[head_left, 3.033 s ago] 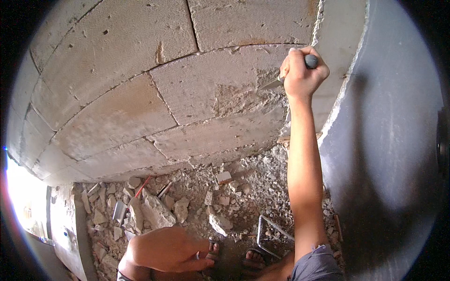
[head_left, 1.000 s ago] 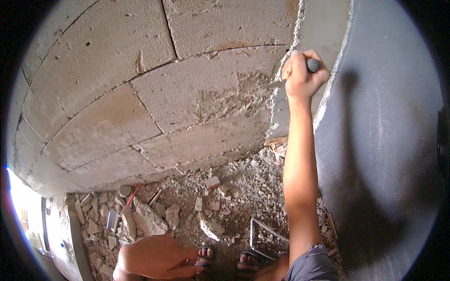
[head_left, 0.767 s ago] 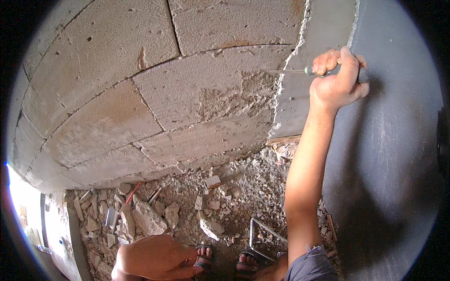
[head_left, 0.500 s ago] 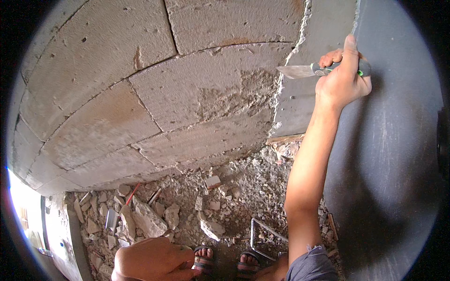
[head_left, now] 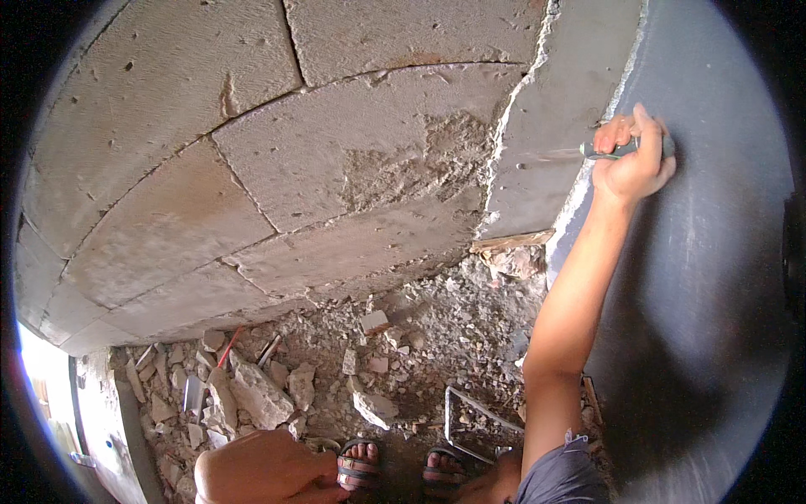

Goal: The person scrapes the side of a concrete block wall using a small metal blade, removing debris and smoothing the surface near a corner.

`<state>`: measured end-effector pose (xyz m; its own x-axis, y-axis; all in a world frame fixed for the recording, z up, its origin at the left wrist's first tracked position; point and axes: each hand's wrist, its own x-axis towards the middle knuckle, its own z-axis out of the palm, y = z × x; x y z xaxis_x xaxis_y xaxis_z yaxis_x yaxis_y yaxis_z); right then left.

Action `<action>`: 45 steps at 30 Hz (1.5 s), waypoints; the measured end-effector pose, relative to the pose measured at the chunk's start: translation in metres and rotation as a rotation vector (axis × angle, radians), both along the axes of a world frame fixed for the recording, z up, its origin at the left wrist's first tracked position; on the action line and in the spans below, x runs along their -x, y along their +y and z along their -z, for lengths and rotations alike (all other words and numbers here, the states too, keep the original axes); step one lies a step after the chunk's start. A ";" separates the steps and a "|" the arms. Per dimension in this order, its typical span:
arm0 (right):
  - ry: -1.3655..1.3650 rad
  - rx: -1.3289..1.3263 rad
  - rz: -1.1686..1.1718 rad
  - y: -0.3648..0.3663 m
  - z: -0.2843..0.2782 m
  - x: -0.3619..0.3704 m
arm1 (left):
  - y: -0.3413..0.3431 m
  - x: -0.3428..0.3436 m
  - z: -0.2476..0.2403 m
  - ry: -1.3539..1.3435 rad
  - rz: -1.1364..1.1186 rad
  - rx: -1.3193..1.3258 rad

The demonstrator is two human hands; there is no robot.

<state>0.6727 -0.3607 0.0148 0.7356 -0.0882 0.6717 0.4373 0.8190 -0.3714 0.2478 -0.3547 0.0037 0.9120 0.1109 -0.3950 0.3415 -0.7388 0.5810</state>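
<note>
My right hand (head_left: 634, 164) is wrapped around the dark handle with green trim of a putty knife (head_left: 598, 152), thumb pointing up. The knife's blade is smeared by motion and points left over a smooth grey strip (head_left: 554, 109) on the wall; whether it touches the strip I cannot tell. To the left, a ragged whitish edge (head_left: 501, 134) separates the strip from the bare block wall (head_left: 369, 109). My left hand (head_left: 269, 466) seems to be low at the lower edge, back upward; its fingers are mostly hidden.
A dark smooth panel (head_left: 705, 252) rises on the right. Broken rubble (head_left: 260, 391) covers the floor along the wall, around a bent metal frame (head_left: 449, 412) near my sandalled feet (head_left: 359, 466). A wood piece (head_left: 512, 241) lies at the strip's lower end.
My right hand has moved down and slightly right with the putty knife. Its blade has drawn away from the ragged edge. The view has shifted slightly.
</note>
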 end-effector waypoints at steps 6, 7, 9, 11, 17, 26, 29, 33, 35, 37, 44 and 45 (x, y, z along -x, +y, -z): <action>-0.289 0.087 0.017 -0.001 0.015 -0.041 | 0.003 -0.001 0.006 0.040 0.010 0.044; -0.300 0.095 0.040 0.007 0.022 -0.045 | 0.007 -0.002 0.007 0.111 0.039 0.078; -0.323 0.112 0.092 0.023 0.036 -0.054 | 0.009 -0.004 0.007 0.185 0.075 0.109; -0.201 0.114 -0.043 0.039 0.047 -0.045 | 0.011 -0.004 0.007 0.202 0.071 0.159; -0.220 0.117 -0.070 0.035 0.033 -0.028 | 0.009 -0.005 0.005 0.255 0.085 0.111; -0.282 0.559 0.148 0.081 0.124 -0.036 | 0.007 -0.013 0.001 0.369 0.060 0.121; -0.316 0.497 0.101 0.077 0.113 -0.027 | 0.007 -0.001 0.007 0.338 0.060 0.108; -0.205 0.284 -0.049 0.056 0.075 -0.011 | 0.008 -0.009 -0.003 0.315 0.051 0.190; -0.174 0.300 -0.029 0.061 0.083 -0.014 | 0.007 -0.015 -0.006 0.354 0.054 0.232; -0.239 0.389 0.005 0.074 0.109 -0.022 | 0.009 -0.014 -0.006 0.356 0.060 0.239; -0.226 0.219 0.086 0.037 0.087 -0.043 | 0.011 0.002 0.001 0.313 0.095 0.211; -0.220 0.199 0.084 0.032 0.086 -0.049 | 0.010 0.002 0.003 0.286 0.095 0.245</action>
<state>0.7214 -0.3285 -0.0707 0.5659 0.0063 0.8245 0.5885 0.6973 -0.4092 0.2454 -0.3451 0.0010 0.7627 -0.0985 -0.6392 0.4519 -0.6259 0.6357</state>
